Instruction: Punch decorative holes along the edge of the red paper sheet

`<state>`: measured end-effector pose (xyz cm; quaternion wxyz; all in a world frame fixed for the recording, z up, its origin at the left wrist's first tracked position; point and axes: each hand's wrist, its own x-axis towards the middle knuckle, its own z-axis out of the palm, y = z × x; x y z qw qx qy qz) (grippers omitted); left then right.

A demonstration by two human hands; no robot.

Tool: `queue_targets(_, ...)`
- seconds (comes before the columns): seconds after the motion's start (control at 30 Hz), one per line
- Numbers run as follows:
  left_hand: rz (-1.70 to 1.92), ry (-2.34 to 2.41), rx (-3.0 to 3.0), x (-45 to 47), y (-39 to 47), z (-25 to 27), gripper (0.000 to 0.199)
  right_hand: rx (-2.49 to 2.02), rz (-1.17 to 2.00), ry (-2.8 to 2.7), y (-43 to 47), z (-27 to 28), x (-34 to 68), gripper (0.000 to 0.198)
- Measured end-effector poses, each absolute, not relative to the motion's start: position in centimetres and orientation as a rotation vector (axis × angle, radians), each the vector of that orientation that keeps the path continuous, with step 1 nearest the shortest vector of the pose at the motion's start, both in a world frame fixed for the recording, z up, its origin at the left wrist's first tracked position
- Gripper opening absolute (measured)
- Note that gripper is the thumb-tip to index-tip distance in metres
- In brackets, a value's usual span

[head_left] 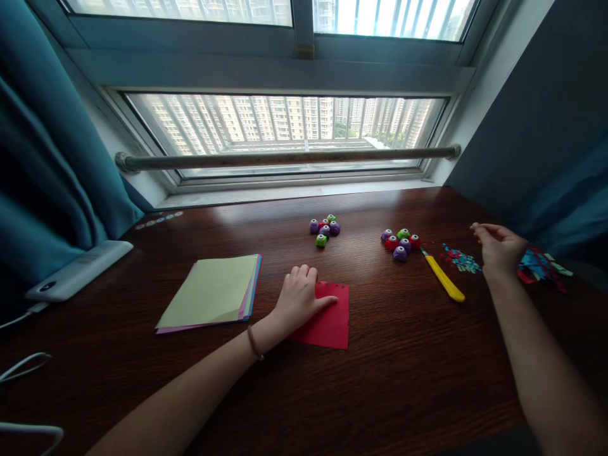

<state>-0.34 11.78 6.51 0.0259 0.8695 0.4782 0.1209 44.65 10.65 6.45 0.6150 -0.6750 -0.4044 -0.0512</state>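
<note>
Left hand (298,297) flat on red paper (327,324)

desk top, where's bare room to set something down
Bare wood lies along the near edge of the desk, between the two forearms, and behind the paper stack toward the window. It is crowded from the punches and yellow knife to the right hand.

Between my left hand (298,297) on the red sheet (327,320) and my right hand (498,250) the wooden table (380,380) is open, and the whole near strip too; to the right the yellow knife (444,278) lies in the way; two groups of small punches (400,242) stand farther back; the paper stack (211,292) blocks the left.
</note>
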Motion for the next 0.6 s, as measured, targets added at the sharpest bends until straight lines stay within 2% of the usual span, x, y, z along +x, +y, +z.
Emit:
queue_targets(0.17, 0.392, 1.477, 2.680, -0.4, 11.8, 6.5, 0.052, -1.681, -0.081, -1.486, 11.4, 5.5, 42.5, 0.021)
queue_targets(0.27, 0.394, 1.472, 2.680, -0.3, 11.7, 6.5, 0.051, -1.755, -0.079, -1.693, 12.0, 4.3, 41.9, 0.026)
queue_targets(0.37, 0.391, 1.467, 2.687, -0.3, 11.6, 6.5, 0.051, -1.869, -0.094, -1.710, 12.2, 3.4, 42.1, 0.032)
queue_targets(0.6, 0.386, 1.460, 2.703, -0.3, 11.5, 6.6, 0.050, -2.093, -0.233, -1.442, 11.4, 3.7, 43.2, 0.027)
